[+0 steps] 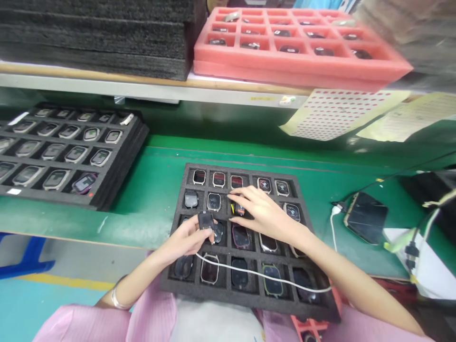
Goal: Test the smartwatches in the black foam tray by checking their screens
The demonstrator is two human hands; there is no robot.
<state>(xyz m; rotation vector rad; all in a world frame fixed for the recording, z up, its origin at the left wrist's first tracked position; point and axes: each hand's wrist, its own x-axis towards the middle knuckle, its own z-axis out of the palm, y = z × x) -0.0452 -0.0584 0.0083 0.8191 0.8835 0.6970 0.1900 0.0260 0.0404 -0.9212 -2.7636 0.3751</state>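
Watch body (205,220), small and dark, is pinched between thumb and fingertips of the left hand (187,240). It is held just above the foam tray (245,297), over the second column, about the third row. Outline reads near-square, so a long axis cannot be told; the face is tilted up toward the camera.

White cable (249,274) is seen running from under the left hand rightward across the tray's front row to its right front corner. Whether it is plugged into the held body cannot be told.

Right hand (261,213) is laid palm down over the tray's middle, fingers spread and pointing left. Its fingertips are at a lit watch (238,209) seated in the second row; contact cannot be confirmed. The lit watch lies just right of and beyond the held body, nearer the right hand. The hands are close together but apart.

Most other pockets are filled with watch bodies. Tray sits on the green mat (149,190). A dark flat device (365,217) lies to the right, a second black tray (53,198) to the left, a pink tray (302,64) on the shelf behind.
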